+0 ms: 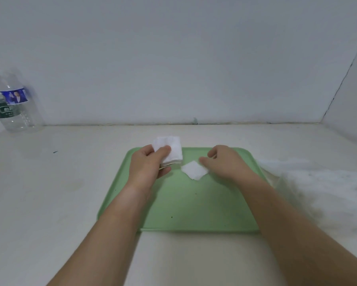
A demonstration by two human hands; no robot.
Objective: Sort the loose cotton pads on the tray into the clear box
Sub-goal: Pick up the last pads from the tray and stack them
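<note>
left hand (146,168) grips pad stack (172,147) over tray (194,207) far edge | right hand (225,162) at lone pad (195,170) mid-tray, hold unclear | risk: loose pinch may fan stack

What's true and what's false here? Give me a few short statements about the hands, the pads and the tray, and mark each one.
1. The left hand holds a stack of cotton pads. True.
2. The tray is blue. False: it is green.
3. A single pad lies flat on the tray. True.
4. The right hand holds a second stack. False: it holds nothing; its fingertips are at the single pad's edge.
5. The plastic bottles stand to the right of the tray. False: they stand far to the left, by the wall.
</note>
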